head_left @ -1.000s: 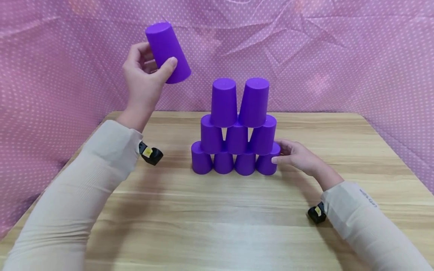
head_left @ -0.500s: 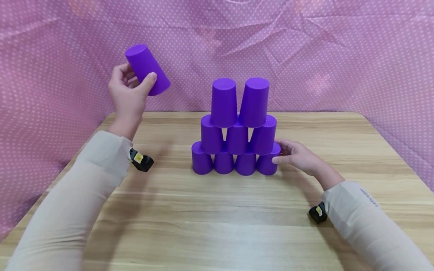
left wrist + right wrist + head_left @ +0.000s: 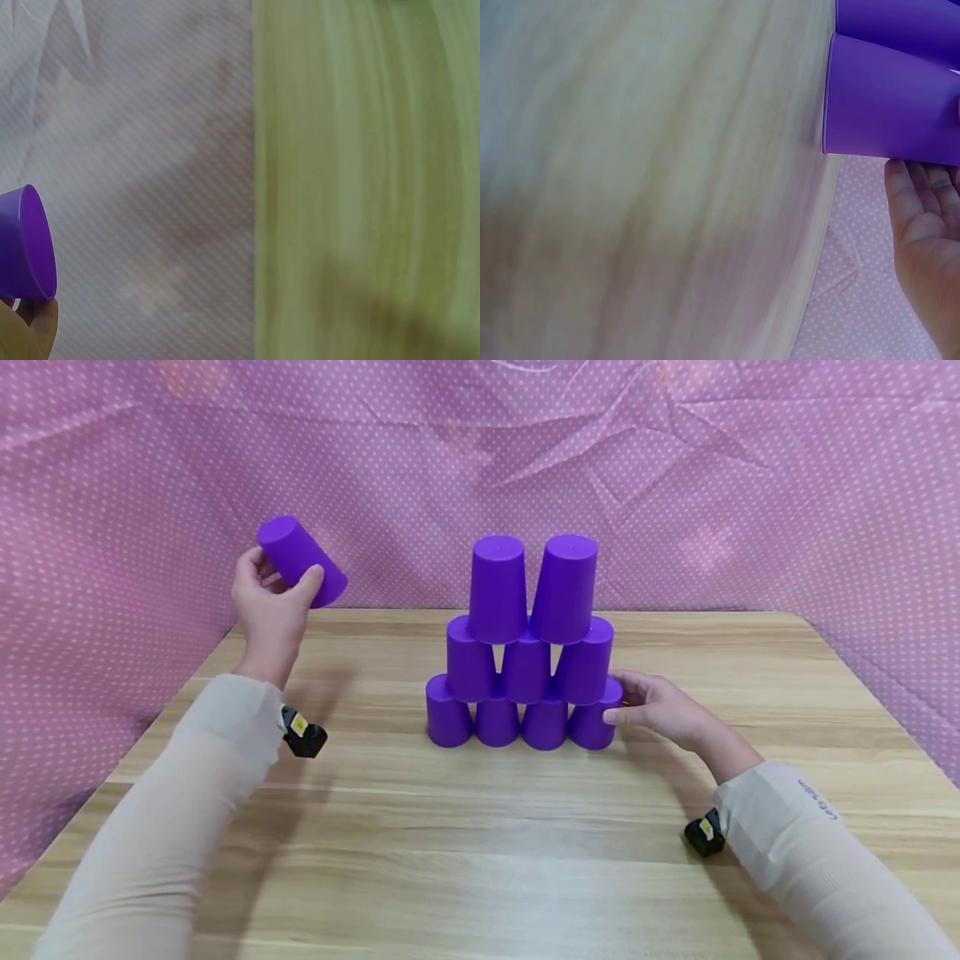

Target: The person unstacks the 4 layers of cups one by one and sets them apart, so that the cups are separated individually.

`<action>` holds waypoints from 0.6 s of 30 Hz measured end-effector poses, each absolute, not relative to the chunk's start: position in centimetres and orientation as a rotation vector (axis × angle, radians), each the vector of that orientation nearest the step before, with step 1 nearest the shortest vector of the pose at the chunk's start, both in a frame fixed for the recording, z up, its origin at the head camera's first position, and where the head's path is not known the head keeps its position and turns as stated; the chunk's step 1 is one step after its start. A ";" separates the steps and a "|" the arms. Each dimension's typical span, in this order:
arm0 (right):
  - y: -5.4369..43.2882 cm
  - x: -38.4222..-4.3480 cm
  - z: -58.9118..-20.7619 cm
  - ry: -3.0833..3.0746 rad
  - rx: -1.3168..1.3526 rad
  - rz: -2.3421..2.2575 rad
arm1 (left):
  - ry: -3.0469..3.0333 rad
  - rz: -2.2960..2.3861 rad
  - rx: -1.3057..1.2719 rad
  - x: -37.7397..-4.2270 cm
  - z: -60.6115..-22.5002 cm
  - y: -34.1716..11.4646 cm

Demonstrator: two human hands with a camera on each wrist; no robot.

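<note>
In the head view my left hand [image 3: 268, 614] grips a purple cup [image 3: 296, 558], bottom up and tilted, above the table's back left; the left wrist view shows that cup's rim and inside [image 3: 39, 244]. Purple cups stand upside down as a stepped stack at the middle: several at the bottom, three in the middle row, and two on top, a left top cup [image 3: 498, 589] and a right top cup [image 3: 566, 589]. My right hand [image 3: 663, 708] holds the bottom row's right-end cup [image 3: 587, 733], thumb in front, fingers behind. The right wrist view shows fingers [image 3: 906, 199] at this cup's side [image 3: 889, 101].
The wooden table [image 3: 465, 843] spreads in front of the stack and to both sides. Behind it hangs a pink dotted cloth [image 3: 420, 468]. Each sleeve carries a small wrist camera, a left one [image 3: 303, 735] and a right one [image 3: 705, 833].
My left hand has lowered and shifted left with the cup, away from the stack, and the cup tilts more. The right hand and the stacked cups have stayed in place.
</note>
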State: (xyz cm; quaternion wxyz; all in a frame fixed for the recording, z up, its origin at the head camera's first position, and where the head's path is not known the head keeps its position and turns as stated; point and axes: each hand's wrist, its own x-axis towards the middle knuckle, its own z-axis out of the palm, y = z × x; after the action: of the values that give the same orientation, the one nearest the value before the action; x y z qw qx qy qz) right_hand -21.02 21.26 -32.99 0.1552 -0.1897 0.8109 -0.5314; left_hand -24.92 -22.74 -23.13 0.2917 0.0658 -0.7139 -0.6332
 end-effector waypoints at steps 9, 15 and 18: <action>21.3 -21.1 -33.0 2.311 -0.541 -1.520 | -2.046 -1.571 0.293 -25.4 -26.4 -24.2; 21.3 -21.1 -32.9 2.316 -0.538 -1.511 | -2.129 -1.509 0.366 -25.3 -28.5 -24.8; 21.3 -21.1 -32.9 2.315 -0.529 -1.505 | -2.175 -1.521 0.405 -25.2 -29.4 -25.0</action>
State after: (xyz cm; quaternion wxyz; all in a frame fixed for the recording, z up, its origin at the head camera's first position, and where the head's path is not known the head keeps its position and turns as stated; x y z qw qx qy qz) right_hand -21.09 21.30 -32.88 0.1641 -0.1856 0.8123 -0.5281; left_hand -25.17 -24.98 -29.41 0.2262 0.1470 -0.7891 -0.5518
